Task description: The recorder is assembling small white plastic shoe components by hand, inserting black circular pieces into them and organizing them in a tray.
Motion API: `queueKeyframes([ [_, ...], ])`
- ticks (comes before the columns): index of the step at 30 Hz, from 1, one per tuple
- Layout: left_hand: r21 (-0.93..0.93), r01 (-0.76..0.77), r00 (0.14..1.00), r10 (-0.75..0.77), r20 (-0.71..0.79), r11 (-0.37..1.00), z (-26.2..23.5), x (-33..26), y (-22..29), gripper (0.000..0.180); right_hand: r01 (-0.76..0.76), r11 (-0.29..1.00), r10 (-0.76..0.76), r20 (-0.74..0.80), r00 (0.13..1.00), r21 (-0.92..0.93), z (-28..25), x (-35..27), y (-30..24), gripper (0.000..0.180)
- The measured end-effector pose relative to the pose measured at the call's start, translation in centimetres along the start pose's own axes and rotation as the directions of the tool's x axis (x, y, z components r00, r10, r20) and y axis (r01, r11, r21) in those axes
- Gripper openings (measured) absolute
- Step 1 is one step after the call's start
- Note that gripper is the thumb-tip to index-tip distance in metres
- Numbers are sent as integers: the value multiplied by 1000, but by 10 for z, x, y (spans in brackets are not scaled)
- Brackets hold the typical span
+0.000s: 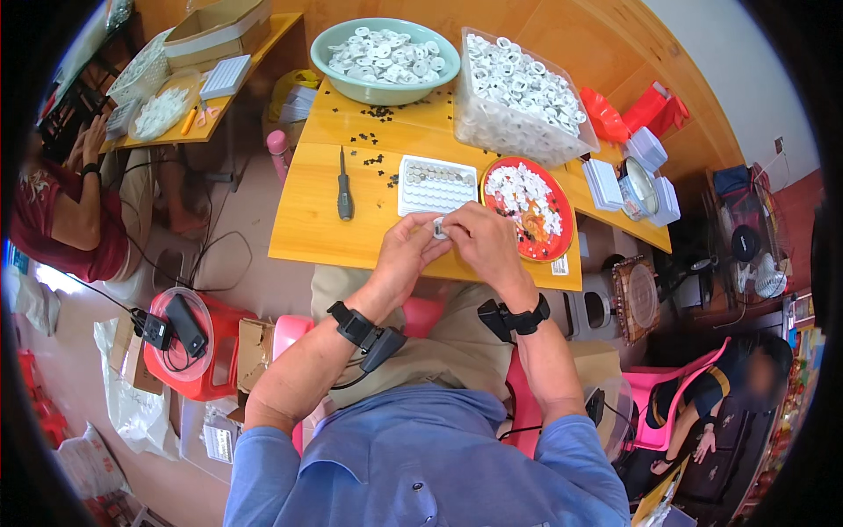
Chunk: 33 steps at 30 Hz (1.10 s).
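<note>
A small white round plastic part with a dark opening sits between my two hands at the table's front edge. The fingers of my left hand pinch it from the left. From the right, the thumb and fingertips of my right hand close on it. Just beyond them lies a white tray of round slots, its far rows filled with greyish discs. Beside my right hand is a red round tray of small white pieces with some black and orange bits. A screwdriver with a dark handle lies to the left.
Similar white parts fill a green basin and a clear plastic bin at the back of the table. Small black pieces are scattered nearby. Stacked white trays stand right. Other people sit left and lower right.
</note>
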<state>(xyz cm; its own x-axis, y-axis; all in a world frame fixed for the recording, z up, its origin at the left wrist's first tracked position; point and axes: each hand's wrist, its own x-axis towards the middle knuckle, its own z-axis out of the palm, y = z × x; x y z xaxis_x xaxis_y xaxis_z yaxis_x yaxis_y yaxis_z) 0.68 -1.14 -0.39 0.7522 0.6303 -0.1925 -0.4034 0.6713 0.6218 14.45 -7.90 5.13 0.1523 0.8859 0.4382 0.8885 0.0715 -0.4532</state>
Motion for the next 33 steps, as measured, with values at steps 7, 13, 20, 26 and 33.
queueKeyframes([
  [7, 119, -47, 999, 48, -9, 992, -3, 3, -3, 20, -190, 978, 192, -13, 981, 81, 5, -2, -4, 7],
  [13, 148, -22, 999, 18, 31, 989, -1, 3, -1, 19, -431, 840, 403, 153, 902, 330, 8, -6, 8, 17],
  [20, 289, 21, 1000, -14, -23, 957, 11, -5, -1, 21, -428, 837, 427, 83, 901, 342, -12, -8, 27, 14],
  [26, 360, 85, 996, -64, -69, 929, 15, -8, 6, 17, -556, 827, 536, -187, 823, -79, -60, -18, 82, 17],
  [33, 364, 85, 996, -67, -62, 927, 15, -7, 5, 18, -499, 857, 481, -148, 864, -132, -43, -22, 113, 22],
])
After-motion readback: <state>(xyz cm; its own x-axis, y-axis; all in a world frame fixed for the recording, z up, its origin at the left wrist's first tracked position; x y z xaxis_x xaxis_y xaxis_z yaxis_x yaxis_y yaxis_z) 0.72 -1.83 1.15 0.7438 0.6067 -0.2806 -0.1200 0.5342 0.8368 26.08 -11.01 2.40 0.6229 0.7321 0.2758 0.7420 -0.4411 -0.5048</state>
